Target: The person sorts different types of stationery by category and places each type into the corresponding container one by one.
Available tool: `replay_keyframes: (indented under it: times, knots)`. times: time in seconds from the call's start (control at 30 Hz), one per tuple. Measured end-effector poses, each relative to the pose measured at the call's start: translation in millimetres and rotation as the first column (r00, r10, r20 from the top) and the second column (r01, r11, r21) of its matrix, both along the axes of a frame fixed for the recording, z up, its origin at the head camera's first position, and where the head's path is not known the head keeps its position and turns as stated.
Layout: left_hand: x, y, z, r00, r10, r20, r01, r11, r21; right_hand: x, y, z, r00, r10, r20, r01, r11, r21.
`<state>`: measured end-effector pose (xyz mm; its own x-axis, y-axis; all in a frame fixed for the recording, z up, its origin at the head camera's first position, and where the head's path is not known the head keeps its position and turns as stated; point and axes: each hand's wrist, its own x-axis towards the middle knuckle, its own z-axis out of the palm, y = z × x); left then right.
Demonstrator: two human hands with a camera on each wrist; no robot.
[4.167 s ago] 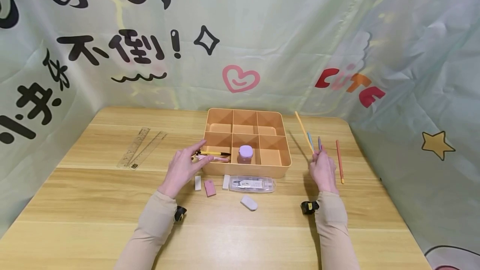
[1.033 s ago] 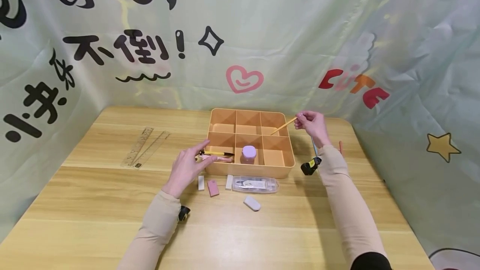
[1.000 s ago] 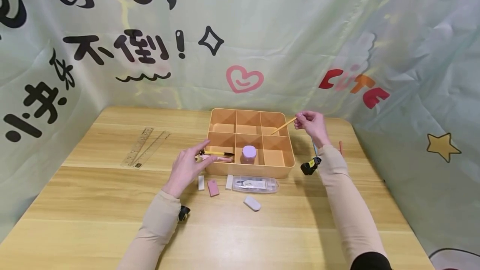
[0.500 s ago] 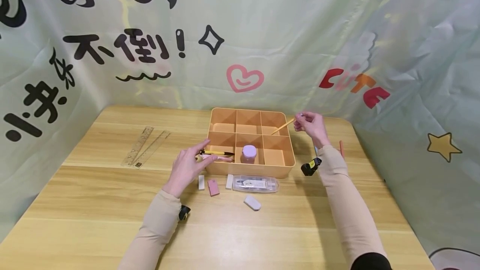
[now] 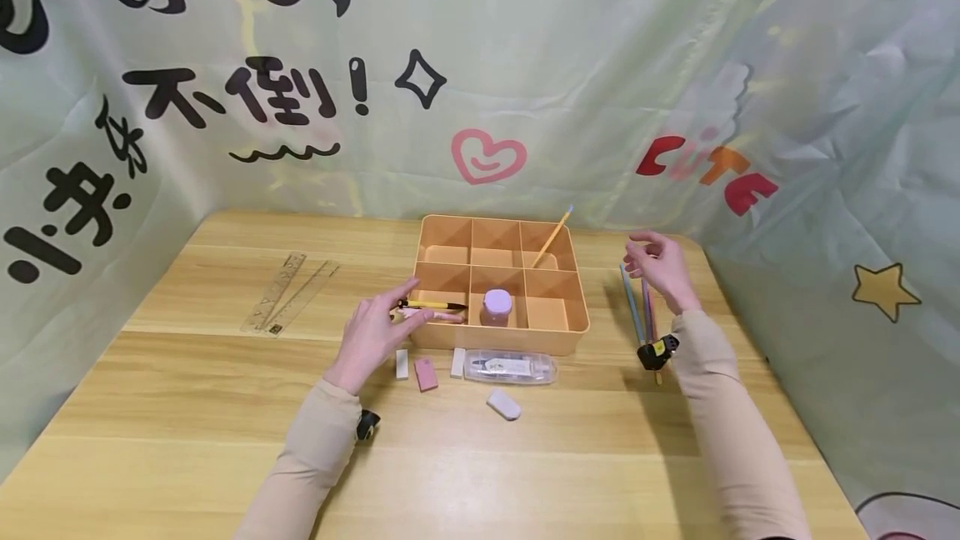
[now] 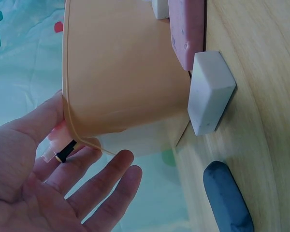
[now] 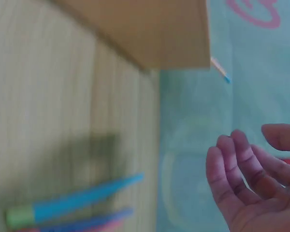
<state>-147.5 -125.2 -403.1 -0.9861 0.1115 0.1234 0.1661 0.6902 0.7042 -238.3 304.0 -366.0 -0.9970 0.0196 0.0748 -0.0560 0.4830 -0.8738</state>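
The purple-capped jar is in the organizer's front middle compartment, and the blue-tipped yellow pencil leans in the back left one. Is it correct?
Not quite: the head view shows the yellow pencil leaning in the back right compartment. The jar is as you say.

The left hand (image 5: 373,338) covers part of the pens (image 5: 438,306), and in the left wrist view the box (image 5: 510,342) hides all but their ends. Its front wall conceals the bottle's (image 5: 497,307) foot. Near the counter's (image 5: 180,415) right edge, a black wrist camera (image 5: 658,352) blocks part of the pencils (image 5: 632,304), which blur in the right wrist view. Markings on 2 rulers (image 5: 276,290), towards the back left corner, are too small to read. A dark blue thing (image 6: 227,198), cut off below, cannot be identified.
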Motion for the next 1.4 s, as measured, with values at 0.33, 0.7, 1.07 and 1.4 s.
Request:
replay_keyframes:
  times: [0.33,0.7,1.07,1.4]
  knots:
    - [0.1,0.4,0.5,1.0,0.005,0.01,-0.005,1.0,0.001,11.0,35,-1.9,0.993,0.036,0.108,-0.056,0.98,0.192]
    - [0.5,-0.5,0.8,1.0,-0.003,0.001,0.003,1.0,0.006,12.9,45,-7.4,0.975,0.053,0.216,-0.13,0.924,0.361]
    - [0.9,-0.4,0.7,1.0,-0.003,-0.009,0.003,1.0,0.002,11.7,41,-11.3,0.937,0.102,0.335,-0.251,0.862,0.441]
    - [1.0,-0.3,1.4,1.0,-0.007,-0.004,0.007,1.0,-0.004,8.5,36,-18.0,0.884,0.156,0.441,-0.386,0.774,0.501]
